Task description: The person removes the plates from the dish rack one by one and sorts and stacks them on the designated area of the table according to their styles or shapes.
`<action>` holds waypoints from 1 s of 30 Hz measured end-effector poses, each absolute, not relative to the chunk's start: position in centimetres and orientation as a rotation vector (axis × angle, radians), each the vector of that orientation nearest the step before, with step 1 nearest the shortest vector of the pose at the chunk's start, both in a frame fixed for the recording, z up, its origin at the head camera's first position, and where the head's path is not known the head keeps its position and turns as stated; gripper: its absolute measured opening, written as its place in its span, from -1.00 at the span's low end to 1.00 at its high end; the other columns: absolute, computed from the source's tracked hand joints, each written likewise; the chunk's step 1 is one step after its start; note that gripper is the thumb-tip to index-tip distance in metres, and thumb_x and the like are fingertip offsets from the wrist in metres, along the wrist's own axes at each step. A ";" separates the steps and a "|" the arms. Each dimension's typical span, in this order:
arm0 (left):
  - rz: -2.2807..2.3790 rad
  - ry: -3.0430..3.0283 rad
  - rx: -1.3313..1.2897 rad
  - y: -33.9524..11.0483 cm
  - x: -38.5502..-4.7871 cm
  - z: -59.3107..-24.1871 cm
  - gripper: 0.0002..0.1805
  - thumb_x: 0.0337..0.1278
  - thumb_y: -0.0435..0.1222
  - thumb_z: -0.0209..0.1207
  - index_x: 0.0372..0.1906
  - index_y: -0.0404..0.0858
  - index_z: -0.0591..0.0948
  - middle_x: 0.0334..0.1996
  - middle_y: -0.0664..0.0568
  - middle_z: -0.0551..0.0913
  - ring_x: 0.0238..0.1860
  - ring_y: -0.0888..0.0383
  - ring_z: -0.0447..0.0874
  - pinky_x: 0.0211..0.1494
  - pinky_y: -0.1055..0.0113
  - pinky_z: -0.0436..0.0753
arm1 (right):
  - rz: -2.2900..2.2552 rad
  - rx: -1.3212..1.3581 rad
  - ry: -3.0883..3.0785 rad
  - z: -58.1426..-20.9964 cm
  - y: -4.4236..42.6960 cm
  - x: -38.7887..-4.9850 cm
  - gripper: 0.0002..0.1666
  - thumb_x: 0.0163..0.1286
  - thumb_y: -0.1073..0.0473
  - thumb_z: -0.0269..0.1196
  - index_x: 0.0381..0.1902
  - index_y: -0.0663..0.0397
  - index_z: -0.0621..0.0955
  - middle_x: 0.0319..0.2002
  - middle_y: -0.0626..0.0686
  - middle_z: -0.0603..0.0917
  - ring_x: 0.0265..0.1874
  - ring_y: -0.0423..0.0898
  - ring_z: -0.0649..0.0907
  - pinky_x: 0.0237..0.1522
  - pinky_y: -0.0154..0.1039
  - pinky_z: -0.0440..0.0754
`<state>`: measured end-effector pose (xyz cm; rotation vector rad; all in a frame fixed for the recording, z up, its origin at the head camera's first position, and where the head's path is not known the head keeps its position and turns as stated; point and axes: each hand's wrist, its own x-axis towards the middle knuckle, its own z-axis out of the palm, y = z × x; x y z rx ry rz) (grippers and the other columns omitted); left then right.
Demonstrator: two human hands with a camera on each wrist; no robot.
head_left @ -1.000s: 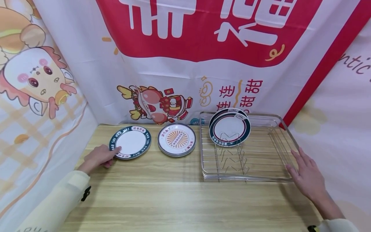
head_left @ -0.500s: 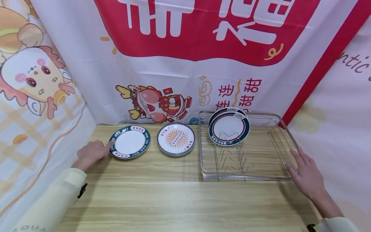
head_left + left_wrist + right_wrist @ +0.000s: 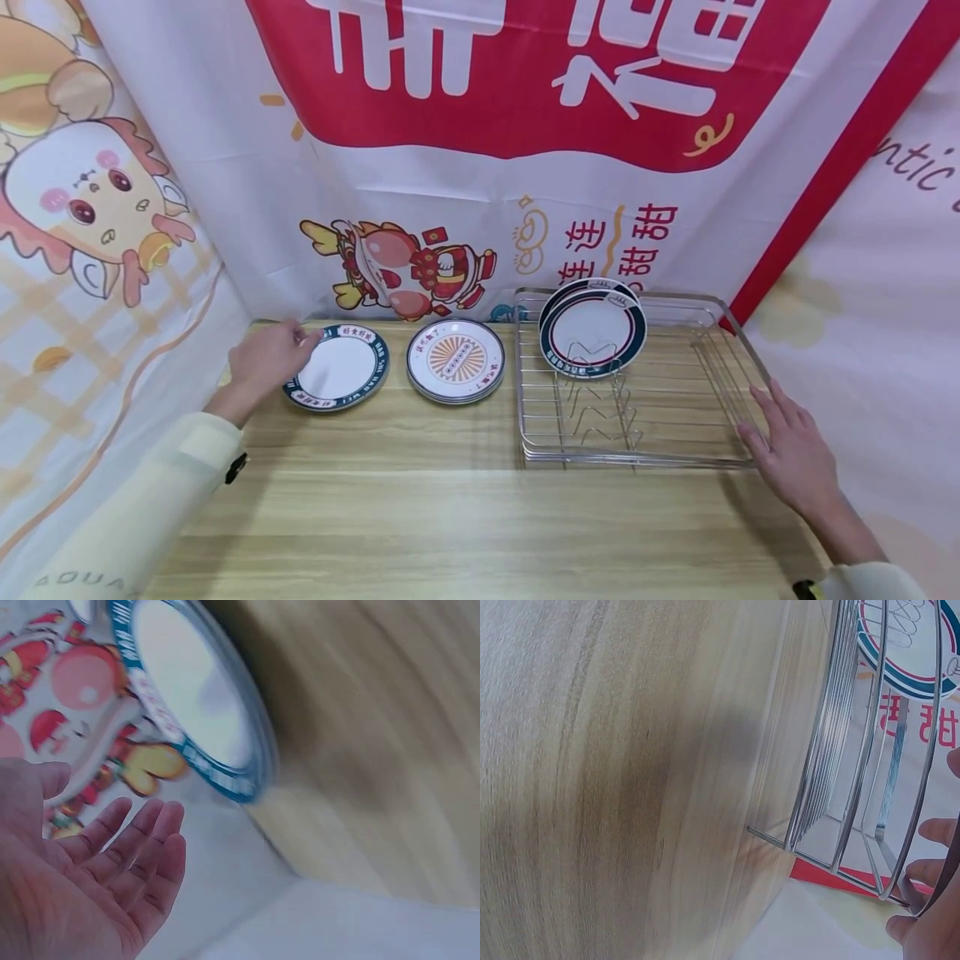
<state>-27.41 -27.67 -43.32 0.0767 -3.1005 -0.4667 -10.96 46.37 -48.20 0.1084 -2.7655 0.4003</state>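
My left hand (image 3: 270, 358) hovers over the left rim of a stack of white plates with green lettered rims (image 3: 337, 371), its fingers loosely bent. The left wrist view shows the hand (image 3: 112, 877) holding nothing, apart from the plate stack (image 3: 199, 682). At the right, my right hand (image 3: 798, 454) grips the right side rail of a wire dish rack (image 3: 690, 462). In the right wrist view, its fingers (image 3: 937, 831) bend over the rack's rail. Two dark-green-rimmed plates (image 3: 592, 333) lean upright in the rack's back left slots.
A second plate stack with an orange sunburst print (image 3: 456, 362) lies between the green-rimmed stack and the rack. The wooden table (image 3: 450, 525) meets printed cloth (image 3: 360, 183) at the back and both sides. Zigzag wire dividers (image 3: 600, 425) run along the rack's left part.
My left hand has let go of the plate stack's left edge, drawn back a little, then moved up and right over the rim. The right hand and the rack have stayed put.
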 end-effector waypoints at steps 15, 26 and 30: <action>-0.726 -2.945 -0.330 -17.0 -26.7 -39.6 -0.54 0.57 0.04 0.15 0.19 -0.25 0.63 0.01 -0.18 0.76 -0.01 -0.14 0.72 -0.01 -0.06 0.71 | 0.397 0.081 -2.775 -48.4 46.4 -11.0 -0.24 0.65 -0.03 0.07 0.59 0.30 0.25 0.63 0.42 0.11 0.32 0.61 0.30 0.12 0.56 0.33; -0.764 -2.893 -0.669 -10.1 -27.6 -38.0 -0.70 0.53 -0.04 0.23 0.08 -0.16 0.68 -0.07 -0.01 0.78 -0.06 0.02 0.77 0.04 0.07 0.75 | 0.403 0.102 -2.762 -48.4 46.5 -11.0 -0.24 0.62 0.02 0.11 0.60 0.28 0.26 0.62 0.44 0.13 0.31 0.60 0.31 0.12 0.55 0.34; -0.780 -2.907 -0.750 -8.2 -28.0 -37.8 -0.64 0.54 -0.02 0.22 0.17 -0.17 0.66 -0.02 -0.01 0.79 0.02 0.01 0.78 0.14 0.05 0.72 | 0.406 0.100 -2.759 -48.3 46.4 -11.0 -0.24 0.61 0.02 0.12 0.59 0.29 0.26 0.62 0.44 0.13 0.32 0.60 0.31 0.13 0.53 0.33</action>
